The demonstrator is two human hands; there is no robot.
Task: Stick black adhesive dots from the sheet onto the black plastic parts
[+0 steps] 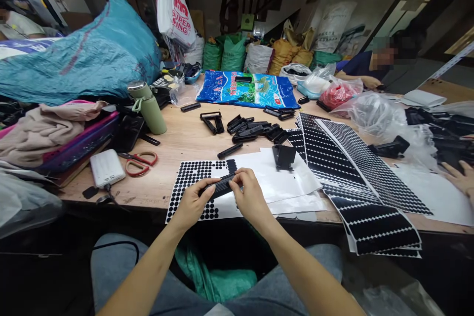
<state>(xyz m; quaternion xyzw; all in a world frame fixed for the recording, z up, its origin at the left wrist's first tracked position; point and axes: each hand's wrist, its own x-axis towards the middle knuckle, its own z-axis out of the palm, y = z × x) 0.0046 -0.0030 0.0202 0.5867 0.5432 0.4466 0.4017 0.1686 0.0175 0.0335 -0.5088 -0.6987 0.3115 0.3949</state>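
Between my two hands is a flat black ribbed plastic piece (222,187), held just above a white sheet of round black stickers (196,177). My left hand (194,202) pinches its left end, thumb on top. At the other end, the fingers of my right hand (249,192) close on its edge. Fingertips cover both ends of the piece. Beyond my hands lies a loose pile of similar black plastic parts (255,131), with one single part (230,150) nearer to me. A black stand-like part (284,157) rests on white paper to the right.
Red-handled scissors (140,163), a white power bank (107,168) and a green flask (150,108) stand to the left. Black patterned sticker sheets (333,158) overhang the table's front edge at right. A blue printed bag (248,90) lies behind; another person's hand (461,177) is far right.
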